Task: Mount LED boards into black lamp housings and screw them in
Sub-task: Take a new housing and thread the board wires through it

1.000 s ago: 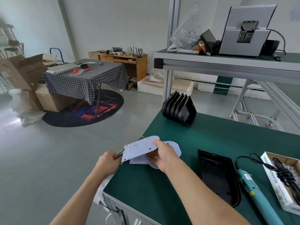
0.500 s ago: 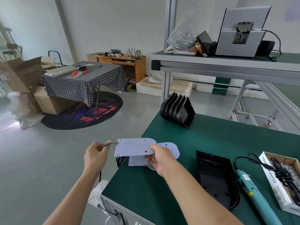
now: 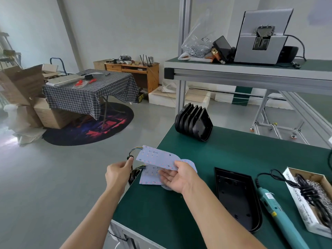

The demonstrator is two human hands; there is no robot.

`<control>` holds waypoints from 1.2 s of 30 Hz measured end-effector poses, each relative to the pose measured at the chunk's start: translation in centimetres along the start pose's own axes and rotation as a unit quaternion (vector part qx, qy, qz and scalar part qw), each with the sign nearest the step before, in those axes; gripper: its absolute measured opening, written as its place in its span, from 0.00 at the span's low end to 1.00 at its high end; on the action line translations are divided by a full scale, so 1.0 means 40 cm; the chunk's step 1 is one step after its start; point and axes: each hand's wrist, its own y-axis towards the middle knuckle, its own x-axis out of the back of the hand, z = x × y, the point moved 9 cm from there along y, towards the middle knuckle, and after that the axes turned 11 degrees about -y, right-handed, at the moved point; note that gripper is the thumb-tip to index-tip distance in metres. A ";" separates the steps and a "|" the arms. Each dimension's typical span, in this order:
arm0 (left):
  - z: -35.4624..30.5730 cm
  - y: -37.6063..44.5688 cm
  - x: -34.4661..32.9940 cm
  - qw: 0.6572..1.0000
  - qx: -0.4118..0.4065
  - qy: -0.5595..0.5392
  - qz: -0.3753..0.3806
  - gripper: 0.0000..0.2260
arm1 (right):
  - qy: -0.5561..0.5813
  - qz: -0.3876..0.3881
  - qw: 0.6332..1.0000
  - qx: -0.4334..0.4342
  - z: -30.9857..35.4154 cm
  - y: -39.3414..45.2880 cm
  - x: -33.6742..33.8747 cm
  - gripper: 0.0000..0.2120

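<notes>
Right hand (image 3: 177, 177) pinches the top LED board (image 3: 158, 158) above the board stack (image 3: 150, 177) at the bench's (image 3: 233, 159) left edge; left hand (image 3: 117, 172) pinches its wires (image 3: 133, 151). Open housing (image 3: 237, 196) lies nearby.

Bright, even daylight from the left (soft shadows), wide-angle bending at edges, mostly sharp.

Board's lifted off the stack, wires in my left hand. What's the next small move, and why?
Probably carry the board rightward and lower it into the open housing lying flat on the bench. The right hand holds the board's rounded end above the stack, the left hand pinches its wires, and the housing looks empty.
</notes>
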 end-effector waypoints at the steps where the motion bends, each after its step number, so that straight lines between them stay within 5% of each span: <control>1: -0.001 -0.004 -0.020 0.999 -0.017 0.002 0.031 0.13 | 0.004 0.001 1.000 -0.001 0.000 -0.001 0.002 0.13; 3: 0.001 -0.021 -0.073 0.992 -0.021 0.007 0.127 0.07 | 0.012 0.000 1.000 -0.005 0.000 -0.002 0.004 0.13; 7: -0.029 -0.084 -0.144 0.953 -0.087 0.077 0.280 0.13 | 0.040 -0.003 0.999 -0.011 -0.003 -0.003 0.011 0.13; 14: -0.084 -0.137 -0.189 0.899 -0.270 0.225 0.261 0.14 | 0.073 0.014 0.997 0.019 0.047 -0.032 0.013 0.17; 22: -0.055 -0.190 -0.255 0.849 -0.304 0.369 0.226 0.20 | 0.039 0.035 0.997 0.053 0.105 -0.085 -0.002 0.19; 36: -0.097 -0.190 -0.185 0.912 -0.277 0.226 0.202 0.17 | 0.075 0.098 0.988 0.092 0.153 -0.151 -0.060 0.16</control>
